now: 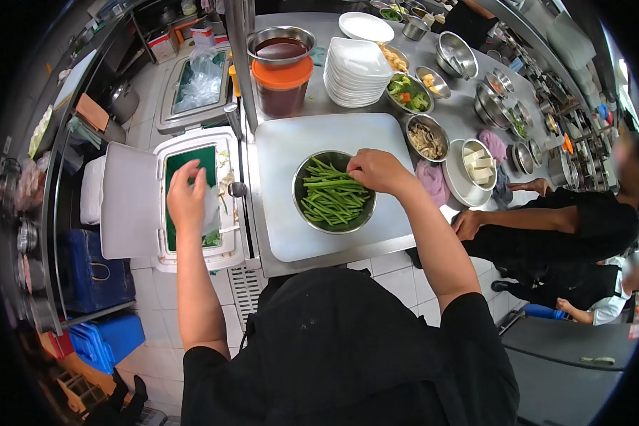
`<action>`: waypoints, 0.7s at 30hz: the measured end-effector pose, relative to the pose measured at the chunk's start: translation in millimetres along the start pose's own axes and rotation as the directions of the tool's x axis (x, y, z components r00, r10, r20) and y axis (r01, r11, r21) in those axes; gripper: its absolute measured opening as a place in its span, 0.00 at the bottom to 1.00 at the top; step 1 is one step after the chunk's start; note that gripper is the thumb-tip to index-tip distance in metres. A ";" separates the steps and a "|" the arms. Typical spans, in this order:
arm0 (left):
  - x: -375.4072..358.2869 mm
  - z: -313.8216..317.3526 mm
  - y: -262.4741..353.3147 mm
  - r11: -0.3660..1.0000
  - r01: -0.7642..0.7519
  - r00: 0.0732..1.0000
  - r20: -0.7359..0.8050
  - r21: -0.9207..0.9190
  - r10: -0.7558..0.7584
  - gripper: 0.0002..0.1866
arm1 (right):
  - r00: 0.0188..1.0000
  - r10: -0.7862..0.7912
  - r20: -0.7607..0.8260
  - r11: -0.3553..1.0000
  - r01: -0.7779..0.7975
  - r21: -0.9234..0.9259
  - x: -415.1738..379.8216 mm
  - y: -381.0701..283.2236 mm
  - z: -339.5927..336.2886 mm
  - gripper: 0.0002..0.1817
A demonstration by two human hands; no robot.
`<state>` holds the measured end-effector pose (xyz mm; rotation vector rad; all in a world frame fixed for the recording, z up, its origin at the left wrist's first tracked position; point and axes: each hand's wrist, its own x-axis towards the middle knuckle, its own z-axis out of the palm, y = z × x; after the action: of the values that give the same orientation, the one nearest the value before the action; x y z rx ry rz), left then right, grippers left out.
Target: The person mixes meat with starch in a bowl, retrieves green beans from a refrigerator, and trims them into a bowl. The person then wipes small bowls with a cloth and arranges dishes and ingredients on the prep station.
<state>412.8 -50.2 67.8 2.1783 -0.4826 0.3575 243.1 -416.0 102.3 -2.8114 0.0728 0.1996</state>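
A steel bowl (298, 206) full of green beans (334, 192) stands on a white cutting board (397, 142). My right hand (378, 172) is closed at the bowl's upper right rim, its fingertips over the edge beside the beans; the exact grip is partly hidden. My left hand (187, 199) is raised over a white bin (234, 153) with a green inside, its lid swung open to the left. The fingers of that hand are bent and apart, with nothing visible between them. Scraps lie on the bin's rim.
Behind the board stand a red-lidded tub (282, 85), stacked white plates (355, 71) and several bowls of cut food, including mushrooms (426, 136) and white blocks (479, 169). A metal post (243, 71) rises at the table's left edge. Co-workers in black (554, 227) stand at right.
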 end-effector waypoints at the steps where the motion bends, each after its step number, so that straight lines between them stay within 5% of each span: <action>1: 2.3 3.0 21.7 0.996 -0.034 0.999 -0.026 -0.086 0.032 0.11 | 1.000 -0.003 0.002 1.000 0.003 -0.003 -0.3 -0.2 1.1 0.10; 3: 2.9 14.4 58.1 0.969 -0.210 0.978 -0.035 -0.128 0.207 0.10 | 0.995 -0.041 -0.088 0.998 0.044 0.033 -2.5 -2.0 3.5 0.09; 9: -24.8 70.6 153.9 0.873 -0.442 0.801 0.347 -0.208 0.488 0.12 | 0.955 -0.119 -0.271 0.991 0.130 0.024 -18.6 -24.1 -7.3 0.07; 16: -41.2 111.6 158.4 0.825 -0.540 0.689 0.477 -0.166 0.546 0.05 | 0.889 0.009 -0.458 0.998 0.024 0.066 -37.4 -37.4 8.7 0.06; 21: -48.8 108.8 164.3 0.828 -0.535 0.689 0.479 -0.169 0.543 0.05 | 0.701 0.225 -0.677 0.974 -0.161 0.158 -37.9 -37.9 34.1 0.02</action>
<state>303.5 -218.9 96.0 2.0609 -1.4469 0.0682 204.0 -368.2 87.6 -2.6176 0.5375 -0.8124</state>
